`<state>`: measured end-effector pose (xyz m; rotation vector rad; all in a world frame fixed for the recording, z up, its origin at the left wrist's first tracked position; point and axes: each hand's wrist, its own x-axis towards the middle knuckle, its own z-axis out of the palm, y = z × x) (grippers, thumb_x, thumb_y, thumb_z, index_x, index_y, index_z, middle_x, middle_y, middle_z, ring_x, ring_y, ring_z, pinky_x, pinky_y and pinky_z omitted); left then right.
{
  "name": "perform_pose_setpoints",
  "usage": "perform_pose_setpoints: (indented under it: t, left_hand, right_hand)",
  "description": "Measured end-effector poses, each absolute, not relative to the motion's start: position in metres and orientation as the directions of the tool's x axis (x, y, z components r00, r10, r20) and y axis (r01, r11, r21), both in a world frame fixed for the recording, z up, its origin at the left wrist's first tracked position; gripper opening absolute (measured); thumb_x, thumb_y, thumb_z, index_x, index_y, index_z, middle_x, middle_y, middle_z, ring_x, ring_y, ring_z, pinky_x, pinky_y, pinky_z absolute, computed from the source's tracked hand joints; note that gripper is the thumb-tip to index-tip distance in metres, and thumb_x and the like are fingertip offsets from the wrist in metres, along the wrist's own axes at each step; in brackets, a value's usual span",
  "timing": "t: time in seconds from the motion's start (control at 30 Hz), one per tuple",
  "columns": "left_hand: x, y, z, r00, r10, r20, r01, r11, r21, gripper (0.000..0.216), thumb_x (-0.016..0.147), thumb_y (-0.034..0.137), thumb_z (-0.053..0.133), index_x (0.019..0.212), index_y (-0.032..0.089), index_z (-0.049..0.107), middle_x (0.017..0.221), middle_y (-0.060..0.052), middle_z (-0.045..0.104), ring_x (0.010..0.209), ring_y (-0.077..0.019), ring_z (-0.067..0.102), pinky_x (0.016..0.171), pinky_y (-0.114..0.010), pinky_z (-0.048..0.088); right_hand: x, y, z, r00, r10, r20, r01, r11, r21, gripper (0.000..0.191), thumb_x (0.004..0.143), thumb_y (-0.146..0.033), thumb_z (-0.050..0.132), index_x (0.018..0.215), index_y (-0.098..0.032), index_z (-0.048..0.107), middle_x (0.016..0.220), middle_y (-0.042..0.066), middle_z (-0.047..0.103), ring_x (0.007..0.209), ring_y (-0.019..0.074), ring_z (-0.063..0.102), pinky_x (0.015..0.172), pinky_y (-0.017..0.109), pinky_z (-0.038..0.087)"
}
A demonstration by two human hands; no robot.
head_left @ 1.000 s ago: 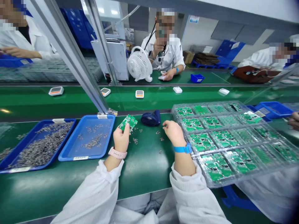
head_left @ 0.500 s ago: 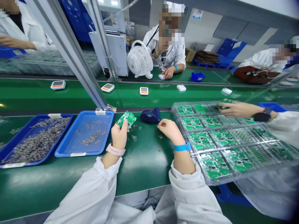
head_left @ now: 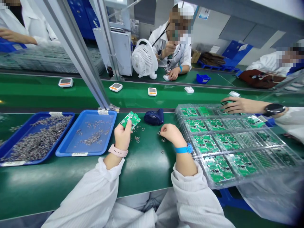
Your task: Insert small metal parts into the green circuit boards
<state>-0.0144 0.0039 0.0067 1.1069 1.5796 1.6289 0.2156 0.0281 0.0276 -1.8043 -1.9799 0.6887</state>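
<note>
My left hand [head_left: 122, 136] is closed on a small green circuit board [head_left: 130, 119], held up a little above the green table beside the nearer blue tray [head_left: 71, 148]. My right hand [head_left: 171, 133] rests on the table with its fingers pinched over small metal parts [head_left: 137, 138] scattered between the hands; whether it holds one is hidden. A clear plastic tray [head_left: 270, 172] of green circuit boards lies just right of my right hand.
Two blue trays hold metal parts, the left one [head_left: 9, 160] heaped. A small dark blue fan [head_left: 154, 117] sits behind my hands. A co-worker's hand [head_left: 234, 104] reaches over the clear tray's far corner. White devices [head_left: 152, 91] ride the conveyor; a white fan [head_left: 143, 61] stands beyond.
A co-worker's arm has come in from the right and now reaches over the far end of the clear tray. My right hand has shifted slightly left over the loose parts. My left hand still holds the board.
</note>
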Motion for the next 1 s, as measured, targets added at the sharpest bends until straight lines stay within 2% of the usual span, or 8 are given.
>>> perform_pose_setpoints:
  t: [0.1,0.23,0.43,0.53,0.67,0.73,0.9,1.0]
  left_hand:
    - [-0.014,0.004,0.006,-0.468,0.871,0.15,0.113,-0.109,0.988,0.031,0.081,0.044,0.062,0.067,0.016,0.063,0.054,0.002,0.057,0.05,-0.0117,0.053,0.052,-0.023,0.042]
    - [-0.013,0.003,0.008,-0.459,0.875,0.152,0.099,-0.12,0.988,0.031,0.082,0.043,0.062,0.069,0.015,0.063,0.055,0.002,0.058,0.05,-0.011,0.052,0.051,-0.023,0.042]
    - [-0.012,0.003,0.011,-0.46,0.875,0.152,0.111,-0.113,0.987,0.032,0.082,0.043,0.061,0.065,0.016,0.06,0.054,0.002,0.056,0.05,-0.0113,0.052,0.051,-0.023,0.042]
    - [-0.012,0.002,0.01,-0.456,0.876,0.154,0.119,-0.112,0.987,0.032,0.082,0.043,0.061,0.065,0.016,0.06,0.055,0.001,0.057,0.05,-0.0113,0.052,0.052,-0.023,0.042]
    - [-0.012,0.002,0.01,-0.453,0.876,0.166,0.123,-0.123,0.985,0.032,0.082,0.043,0.061,0.064,0.017,0.059,0.054,0.001,0.056,0.05,-0.0115,0.052,0.051,-0.023,0.041]
    - [-0.012,0.001,0.011,-0.451,0.877,0.166,0.114,-0.128,0.985,0.032,0.082,0.043,0.061,0.065,0.016,0.059,0.054,0.001,0.056,0.05,-0.0116,0.052,0.051,-0.024,0.041]
    - [-0.012,0.001,0.01,-0.433,0.891,0.135,0.077,-0.113,0.991,0.03,0.082,0.044,0.061,0.069,0.016,0.061,0.056,0.001,0.057,0.05,-0.0115,0.052,0.05,-0.023,0.042]
    - [-0.011,0.001,0.009,-0.411,0.905,0.111,0.066,-0.092,0.994,0.03,0.081,0.044,0.062,0.072,0.016,0.062,0.058,0.001,0.058,0.05,-0.0117,0.053,0.05,-0.023,0.042]
  right_hand:
    - [0.215,0.028,0.027,-0.129,0.992,-0.009,0.779,0.096,-0.619,0.01,0.073,-0.017,0.058,0.073,-0.019,0.068,0.071,0.002,0.069,0.065,0.0141,0.062,0.06,0.021,0.04]
    - [0.216,0.029,0.025,-0.13,0.99,-0.053,0.823,0.077,-0.563,0.011,0.07,-0.013,0.059,0.066,-0.02,0.066,0.065,0.001,0.067,0.063,0.015,0.06,0.059,0.023,0.038]
    - [0.22,0.028,0.024,-0.062,0.997,-0.038,0.874,0.035,-0.484,0.012,0.075,-0.013,0.06,0.079,-0.021,0.068,0.072,0.002,0.068,0.064,0.0146,0.058,0.06,0.024,0.036]
    - [0.221,0.025,0.029,-0.057,0.998,-0.01,0.859,0.044,-0.51,0.017,0.076,-0.014,0.061,0.089,-0.022,0.068,0.074,0.0,0.067,0.065,0.0136,0.058,0.06,0.023,0.036]
    - [0.219,0.022,0.031,-0.265,0.955,-0.135,0.805,0.142,-0.576,0.013,0.073,-0.014,0.068,0.084,-0.022,0.07,0.072,-0.003,0.066,0.064,0.0118,0.058,0.06,0.022,0.037]
    - [0.215,0.022,0.03,-0.329,0.928,-0.173,0.806,0.181,-0.563,0.017,0.07,-0.012,0.071,0.083,-0.022,0.072,0.072,-0.003,0.066,0.064,0.0113,0.059,0.06,0.022,0.037]
    - [0.208,0.023,0.026,-0.379,0.914,-0.148,0.82,0.257,-0.512,0.015,0.073,-0.007,0.064,0.073,-0.021,0.07,0.069,-0.002,0.065,0.064,0.0118,0.058,0.06,0.022,0.036]
    - [0.208,0.023,0.025,-0.366,0.925,-0.101,0.813,0.265,-0.518,0.019,0.073,-0.005,0.062,0.079,-0.021,0.07,0.073,-0.002,0.067,0.066,0.012,0.058,0.061,0.022,0.037]
